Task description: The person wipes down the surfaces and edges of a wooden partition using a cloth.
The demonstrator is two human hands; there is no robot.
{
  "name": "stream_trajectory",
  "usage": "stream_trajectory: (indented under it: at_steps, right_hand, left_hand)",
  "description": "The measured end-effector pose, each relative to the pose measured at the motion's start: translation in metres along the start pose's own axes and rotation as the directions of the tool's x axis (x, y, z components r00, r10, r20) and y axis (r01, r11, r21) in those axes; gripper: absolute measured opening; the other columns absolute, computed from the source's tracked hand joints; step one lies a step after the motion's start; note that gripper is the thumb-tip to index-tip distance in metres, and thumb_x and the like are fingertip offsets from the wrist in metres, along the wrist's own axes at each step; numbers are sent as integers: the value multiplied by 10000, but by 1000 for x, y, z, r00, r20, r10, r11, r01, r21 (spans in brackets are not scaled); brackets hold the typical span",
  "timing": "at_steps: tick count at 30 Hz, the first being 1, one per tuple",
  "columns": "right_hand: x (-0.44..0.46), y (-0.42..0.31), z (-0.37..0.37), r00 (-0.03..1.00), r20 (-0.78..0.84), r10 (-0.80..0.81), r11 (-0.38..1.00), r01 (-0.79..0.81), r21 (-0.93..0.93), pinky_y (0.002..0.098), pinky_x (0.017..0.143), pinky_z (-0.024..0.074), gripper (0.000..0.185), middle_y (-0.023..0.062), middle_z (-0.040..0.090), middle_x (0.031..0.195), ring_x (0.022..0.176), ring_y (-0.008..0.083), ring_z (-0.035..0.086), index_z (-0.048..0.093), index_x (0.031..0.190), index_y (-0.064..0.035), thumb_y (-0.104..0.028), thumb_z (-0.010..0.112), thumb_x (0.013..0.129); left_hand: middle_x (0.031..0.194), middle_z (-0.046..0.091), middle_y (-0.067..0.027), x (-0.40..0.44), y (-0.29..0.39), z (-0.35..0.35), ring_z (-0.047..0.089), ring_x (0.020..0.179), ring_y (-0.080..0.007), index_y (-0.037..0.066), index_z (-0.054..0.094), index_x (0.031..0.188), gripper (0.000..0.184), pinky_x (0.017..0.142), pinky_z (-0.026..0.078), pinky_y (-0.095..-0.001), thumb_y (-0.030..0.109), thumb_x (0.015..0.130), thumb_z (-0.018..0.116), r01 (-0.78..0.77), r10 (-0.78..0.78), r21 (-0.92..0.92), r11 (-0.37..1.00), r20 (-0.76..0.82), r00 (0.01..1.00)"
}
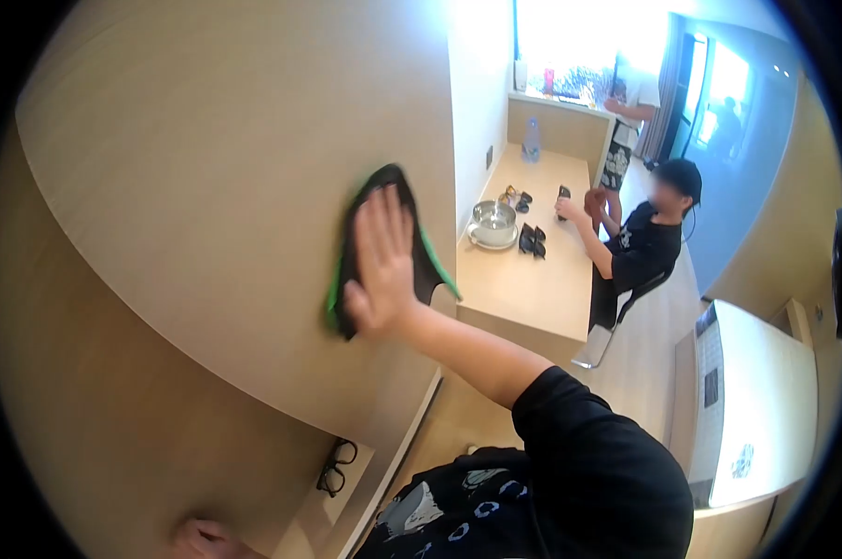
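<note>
The right hand point(383, 270), flat with fingers extended, presses a black cloth with green edging point(426, 270) against a smooth beige panel point(225, 186). The left hand point(205, 540), well apart, is partly cut off at lower left; its grip cannot be told. Beyond, a seated person in a black cap point(643, 244) faces a pale wooden table point(556, 293) bearing a shiny metal bowl point(492, 218) and dark sunglasses point(533, 241).

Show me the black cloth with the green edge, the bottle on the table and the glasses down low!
Black cloth point(424, 268): head view, the dark part just right of the hand.
Bottle point(531, 147): head view, its middle.
Glasses point(332, 480): head view, the lower lens.
</note>
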State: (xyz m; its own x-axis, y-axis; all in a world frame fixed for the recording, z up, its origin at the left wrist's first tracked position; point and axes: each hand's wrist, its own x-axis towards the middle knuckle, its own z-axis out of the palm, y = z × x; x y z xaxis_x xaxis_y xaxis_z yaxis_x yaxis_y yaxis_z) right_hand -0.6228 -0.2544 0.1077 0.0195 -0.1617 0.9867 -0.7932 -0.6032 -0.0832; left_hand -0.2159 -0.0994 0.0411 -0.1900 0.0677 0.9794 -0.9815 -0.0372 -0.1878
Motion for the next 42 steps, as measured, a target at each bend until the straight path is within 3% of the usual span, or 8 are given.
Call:
stream_trajectory:
  at_steps: [3, 20, 22, 25, 29, 36, 39, 42]
  right_hand:
    - [8, -40, 0, 992, 24, -120, 992, 121, -22, 684, 1096, 137, 775, 289, 362, 1482, 1391, 529, 276, 459, 1374, 59, -488, 476, 824]
    - [51, -73, -1, 975, -19, -221, 975, 220, -28, 655, 1094, 172, 739, 224, 386, 1497, 1376, 501, 328, 466, 1415, -37, -512, 423, 851]
    - [52, -73, 0, 974, -55, -219, 976, 218, -19, 689, 1049, 244, 792, 197, 384, 1497, 1383, 483, 313, 469, 1401, -66, -482, 589, 738]
    - [53, -73, 0, 979, -37, -201, 979, 201, 9, 687, 1069, 213, 793, 202, 378, 1504, 1395, 482, 297, 462, 1412, -64, -477, 581, 745]
    - [48, -78, 0, 982, 6, -188, 981, 188, -52, 653, 1085, 190, 762, 266, 378, 1485, 1371, 515, 319, 481, 1380, 17, -508, 463, 828]
    - [15, -36, 6, 991, -11, -133, 991, 133, -11, 635, 1123, 166, 773, 242, 356, 1506, 1407, 483, 277, 456, 1414, -30, -441, 551, 766]
    - [7, -12, 4, 999, -49, -13, 1000, 13, 1, 616, 1141, 125, 812, 270, 248, 1552, 1439, 489, 180, 339, 1455, 53, -297, 556, 755]
    - [1, -15, 7, 998, -50, 24, 1000, -24, 0, 613, 1144, 96, 801, 274, 200, 1569, 1453, 484, 139, 277, 1480, 66, -268, 504, 789]
  left_hand:
    - [620, 531, -86, 2, -2, -4, 497, 523, -276, 94, 516, 630, 332, 501, 408, -408, 183, 950, 517, -8, 9, -40, 999, 16, 1000]
    - [668, 611, -102, 4, -1, -2, 577, 584, -281, 64, 598, 657, 374, 559, 452, -431, 276, 964, 581, -58, 50, -125, 990, -71, 996]
    - [679, 621, -103, 0, -3, 0, 596, 600, -273, 63, 601, 657, 374, 575, 472, -431, 290, 954, 604, -42, 28, -144, 989, -94, 995]
    - [768, 615, -147, -19, -20, -2, 549, 654, -319, -32, 631, 802, 179, 614, 451, -428, 40, 901, 500, -51, 54, -128, 991, 21, 998]
    - [774, 642, -140, -24, -23, -3, 574, 657, -301, -31, 665, 806, 159, 603, 464, -405, 19, 871, 529, -21, 23, -143, 989, 14, 1000]
    - [819, 638, -143, -29, -25, -9, 550, 706, -316, -27, 659, 824, 149, 619, 459, -405, 49, 874, 541, -37, 47, -168, 985, 53, 998]
    - [770, 576, -145, -32, -3, -21, 522, 712, -277, -43, 597, 780, 171, 655, 432, -377, 45, 881, 491, 244, -195, -444, 862, 155, 969]
    - [736, 542, -145, -56, 33, -49, 516, 717, -249, -26, 509, 711, 169, 676, 415, -344, 15, 861, 443, 501, -300, -678, 538, 401, 866]
